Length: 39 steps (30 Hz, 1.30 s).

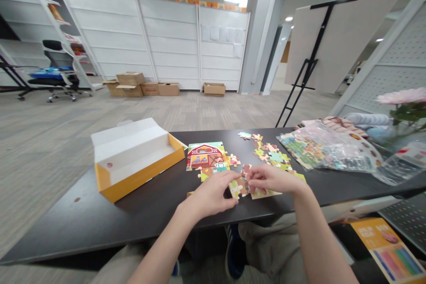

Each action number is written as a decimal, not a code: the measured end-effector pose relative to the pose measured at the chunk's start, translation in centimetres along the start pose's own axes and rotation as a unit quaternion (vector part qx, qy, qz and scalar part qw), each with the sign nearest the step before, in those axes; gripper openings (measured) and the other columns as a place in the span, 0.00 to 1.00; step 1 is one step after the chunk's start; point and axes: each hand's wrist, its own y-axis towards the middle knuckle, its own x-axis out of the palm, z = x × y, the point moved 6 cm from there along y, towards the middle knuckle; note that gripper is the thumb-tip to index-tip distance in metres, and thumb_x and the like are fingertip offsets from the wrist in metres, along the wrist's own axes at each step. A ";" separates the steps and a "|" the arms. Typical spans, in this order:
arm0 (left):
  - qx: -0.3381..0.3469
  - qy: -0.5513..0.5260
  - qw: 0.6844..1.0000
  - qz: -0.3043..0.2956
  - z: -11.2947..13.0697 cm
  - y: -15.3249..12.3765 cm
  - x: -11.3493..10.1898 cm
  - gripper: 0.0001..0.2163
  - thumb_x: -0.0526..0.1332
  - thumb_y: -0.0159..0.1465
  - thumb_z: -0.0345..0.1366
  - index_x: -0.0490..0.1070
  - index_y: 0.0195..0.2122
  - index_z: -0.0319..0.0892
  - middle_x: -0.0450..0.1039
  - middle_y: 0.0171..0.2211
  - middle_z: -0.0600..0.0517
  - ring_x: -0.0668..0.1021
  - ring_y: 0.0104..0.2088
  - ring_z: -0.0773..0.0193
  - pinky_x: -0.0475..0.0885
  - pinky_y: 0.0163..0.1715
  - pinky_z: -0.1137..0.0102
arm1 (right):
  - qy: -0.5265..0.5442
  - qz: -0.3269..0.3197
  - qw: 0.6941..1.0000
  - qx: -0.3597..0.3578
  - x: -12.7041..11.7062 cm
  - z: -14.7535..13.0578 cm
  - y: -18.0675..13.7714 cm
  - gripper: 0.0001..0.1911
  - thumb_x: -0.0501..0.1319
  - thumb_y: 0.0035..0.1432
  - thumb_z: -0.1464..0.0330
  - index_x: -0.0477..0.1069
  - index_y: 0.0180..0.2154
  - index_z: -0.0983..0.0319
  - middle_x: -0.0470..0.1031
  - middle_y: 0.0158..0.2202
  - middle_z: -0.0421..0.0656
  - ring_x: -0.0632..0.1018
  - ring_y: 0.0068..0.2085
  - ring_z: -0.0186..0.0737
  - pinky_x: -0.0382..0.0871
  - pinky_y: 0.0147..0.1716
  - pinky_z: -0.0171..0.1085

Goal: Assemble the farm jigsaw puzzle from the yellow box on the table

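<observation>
The red-and-green cardboard barn puzzle section (204,158) lies on the black tabletop (80,222). Nearer and to its right, the left hand's (214,193) thumb and forefinger stand apart around a pale-green and white puzzle piece (235,189); whether they grip it, I cannot tell. Farther right of the barn section, the right hand (271,178) has narrowly curled fingers over adjoining pieces, their hold unclear, and hides part of them. Multicoloured interlocking pieces (276,156) spread beyond that hand. An open orange cardboard box with white interior (143,177) stands left of the barn section; a clear plastic bag (346,153) lies well to its right. Nearer and far right of it, an orange printed package (379,233) bears white lettering too blurred to read.
</observation>
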 end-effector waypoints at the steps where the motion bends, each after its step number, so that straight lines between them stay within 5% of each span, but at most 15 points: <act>1: -0.005 0.005 1.000 -0.008 0.0 -0.1 0.0 0.28 0.68 0.57 0.33 0.67 0.60 0.46 0.72 0.59 0.45 0.74 0.59 0.51 0.68 0.60 0.57 | -0.007 0.019 1.000 0.004 -0.5 0.4 -0.3 0.18 0.62 0.60 0.52 0.70 0.36 0.61 0.80 0.30 0.43 0.75 0.27 0.35 0.68 0.28 0.34; 8: -0.008 0.044 0.999 -0.030 0.4 -0.3 0.1 0.27 0.69 0.57 0.35 0.68 0.58 0.46 0.74 0.55 0.46 0.74 0.57 0.50 0.68 0.58 0.57 | -0.067 0.096 0.992 0.037 -1.9 3.6 -2.1 0.15 0.68 0.54 0.58 0.74 0.37 0.62 0.76 0.27 0.41 0.74 0.29 0.37 0.64 0.27 0.33; 15: -0.025 0.139 0.990 -0.027 -0.2 0.2 0.3 0.28 0.72 0.56 0.52 0.73 0.54 0.45 0.77 0.49 0.44 0.76 0.52 0.47 0.70 0.52 0.56 | -0.084 0.117 0.986 0.083 -1.3 4.8 -2.7 0.24 0.71 0.46 0.63 0.74 0.46 0.60 0.71 0.24 0.35 0.71 0.25 0.35 0.59 0.25 0.34; 39: -0.093 0.281 0.955 0.021 1.1 1.0 1.6 0.28 0.66 0.56 0.62 0.75 0.39 0.39 0.75 0.42 0.43 0.77 0.46 0.46 0.72 0.47 0.57 | -0.102 0.098 0.988 0.064 -0.8 3.6 -2.4 0.20 0.70 0.46 0.67 0.73 0.43 0.61 0.63 0.23 0.31 0.67 0.25 0.33 0.57 0.26 0.33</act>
